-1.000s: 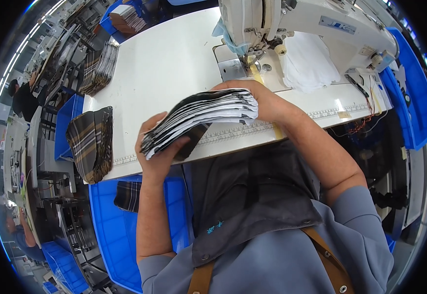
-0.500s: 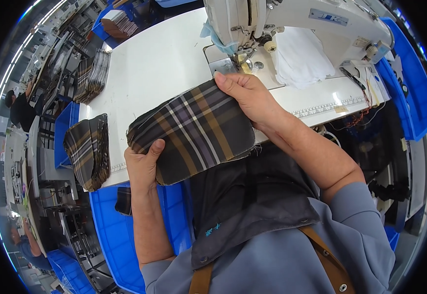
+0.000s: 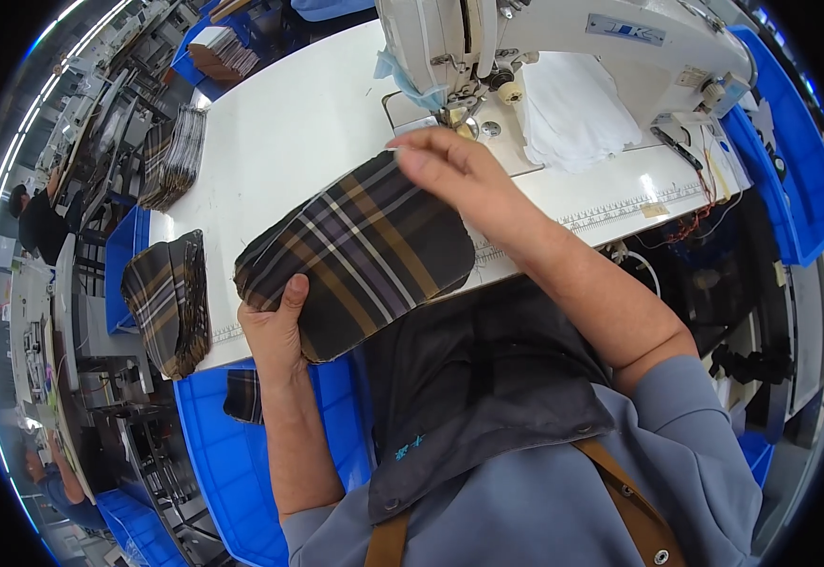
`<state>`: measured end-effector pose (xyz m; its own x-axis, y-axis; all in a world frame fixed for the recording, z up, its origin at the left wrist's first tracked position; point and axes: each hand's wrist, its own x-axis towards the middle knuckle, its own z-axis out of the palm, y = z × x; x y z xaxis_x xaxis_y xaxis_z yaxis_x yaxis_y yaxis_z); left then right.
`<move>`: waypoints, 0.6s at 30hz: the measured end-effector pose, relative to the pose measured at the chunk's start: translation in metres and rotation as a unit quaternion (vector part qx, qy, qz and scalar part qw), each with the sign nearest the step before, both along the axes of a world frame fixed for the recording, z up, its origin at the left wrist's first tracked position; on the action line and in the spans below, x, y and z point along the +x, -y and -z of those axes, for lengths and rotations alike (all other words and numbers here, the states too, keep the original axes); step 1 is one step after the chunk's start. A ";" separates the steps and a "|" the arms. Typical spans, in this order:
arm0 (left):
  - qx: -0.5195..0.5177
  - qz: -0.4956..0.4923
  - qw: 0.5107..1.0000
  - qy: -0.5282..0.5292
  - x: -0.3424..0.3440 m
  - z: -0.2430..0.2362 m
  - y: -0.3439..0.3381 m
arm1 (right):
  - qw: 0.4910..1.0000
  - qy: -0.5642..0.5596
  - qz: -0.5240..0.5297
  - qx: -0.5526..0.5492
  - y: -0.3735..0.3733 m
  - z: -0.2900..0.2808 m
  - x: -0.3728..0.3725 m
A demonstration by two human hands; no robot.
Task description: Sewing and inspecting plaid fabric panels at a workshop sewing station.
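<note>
A plaid fabric piece (image 3: pixel 364 250) in dark grey with brown, white and purple stripes is held above the front of the sewing table. It seems to be more than one layer, with rounded corners. My left hand (image 3: pixel 277 326) grips its lower left edge, thumb on top and fingers hidden underneath. At the upper right corner my right hand (image 3: pixel 459 175) pinches the fabric's edge between thumb and fingers. Just beyond that hand is the needle area of a white sewing machine (image 3: pixel 450 57), with a light blue cloth (image 3: pixel 410 83) hanging on its side.
Two stacks of plaid pieces, one nearer (image 3: pixel 171 302) and one farther (image 3: pixel 173 156), lie along the table's left edge. White cloth pieces (image 3: pixel 577 109) rest beneath the machine arm. Blue bins (image 3: pixel 227 472) stand below and around the white table (image 3: pixel 279 113). People work far left.
Both hands and the plaid fabric have shifted slightly left. My right hand's thumb has slid from lying over the fabric to its upper corner, and its fingers have lifted.
</note>
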<state>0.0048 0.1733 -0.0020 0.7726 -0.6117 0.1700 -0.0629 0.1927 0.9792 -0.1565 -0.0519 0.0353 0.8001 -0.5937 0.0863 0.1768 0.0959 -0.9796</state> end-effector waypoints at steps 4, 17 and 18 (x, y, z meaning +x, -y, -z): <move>0.012 -0.023 1.000 -0.005 -0.003 0.000 0.005 | 0.991 -0.017 0.056 -0.119 -0.001 0.014 0.014; -0.085 -0.009 0.988 -0.132 0.000 -0.011 0.022 | 0.991 0.078 0.096 -0.051 0.003 0.024 0.014; -0.087 -0.007 0.989 -0.117 -0.002 -0.013 0.021 | 0.991 0.072 0.099 -0.048 0.004 0.025 0.014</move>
<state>0.0026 0.1519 0.0105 0.8110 -0.5785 0.0867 0.1588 0.3604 0.9192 -0.1427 -0.0563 0.0099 0.6435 -0.7218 0.2550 0.3215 -0.0475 -0.9457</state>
